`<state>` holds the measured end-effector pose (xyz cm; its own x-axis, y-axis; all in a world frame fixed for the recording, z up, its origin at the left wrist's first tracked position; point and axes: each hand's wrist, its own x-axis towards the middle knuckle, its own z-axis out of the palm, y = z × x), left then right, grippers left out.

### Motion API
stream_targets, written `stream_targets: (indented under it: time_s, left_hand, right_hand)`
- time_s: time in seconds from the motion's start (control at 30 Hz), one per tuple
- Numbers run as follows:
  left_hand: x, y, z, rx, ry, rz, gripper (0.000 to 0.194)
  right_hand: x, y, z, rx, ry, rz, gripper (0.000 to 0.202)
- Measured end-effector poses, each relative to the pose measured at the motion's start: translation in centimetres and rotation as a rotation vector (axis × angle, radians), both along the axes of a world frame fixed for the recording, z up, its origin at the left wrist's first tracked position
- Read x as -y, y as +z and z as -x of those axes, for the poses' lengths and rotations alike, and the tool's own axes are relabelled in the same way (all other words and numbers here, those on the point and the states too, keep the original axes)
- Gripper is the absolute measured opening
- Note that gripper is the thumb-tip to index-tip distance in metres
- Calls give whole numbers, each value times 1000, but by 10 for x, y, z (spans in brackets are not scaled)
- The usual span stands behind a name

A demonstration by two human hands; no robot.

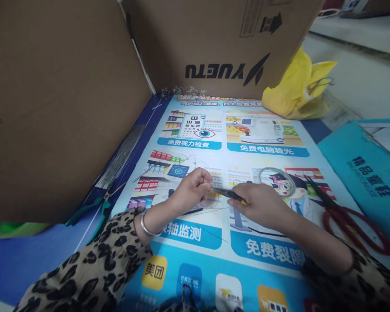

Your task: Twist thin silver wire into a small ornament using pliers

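Over the printed poster (225, 173), my left hand (195, 188) is pinched around a thin wire, of which only loose loops and strands show. My right hand (258, 203) grips pliers (229, 194) with yellow-and-black handles. Their dark jaws point left and meet the fingertips of my left hand. What exactly sits between the jaws is too small to tell. Thin wire strands lie or hang near both hands. Behind my right hand, a coil of wire (261, 177) rests on the poster.
Cardboard walls (227, 47) stand behind and at the left (58, 99). Teal-handled cutters (102, 203) and a bundle of straight wires (121, 156) lie left. Red-handled scissors (347, 221), a blue box (360, 173) and a yellow bag (299, 93) are right. Small wire pieces (185, 92) lie at the back.
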<state>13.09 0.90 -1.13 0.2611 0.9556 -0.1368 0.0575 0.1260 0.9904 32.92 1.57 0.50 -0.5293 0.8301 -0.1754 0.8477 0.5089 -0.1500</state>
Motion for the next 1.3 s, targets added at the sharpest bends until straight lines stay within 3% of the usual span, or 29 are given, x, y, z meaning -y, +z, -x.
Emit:
stream_targets:
  time_s: [0.47, 0.8, 1.0, 1.3]
  left_hand:
    - [-1, 0, 1, 54, -38, 40, 16]
    - [-3, -9, 7, 253, -93, 86, 20]
    - [-2, -7, 6, 233, -61, 40, 19]
    - [0, 0, 5, 149, 4, -28, 16]
  right_hand:
    - [0, 0, 0, 11, 1, 9, 26]
    - [-4, 1, -1, -175, -68, 158, 29]
    - [-5, 0, -3, -245, -90, 224, 29]
    - [-5, -3, -3, -253, -78, 146, 25]
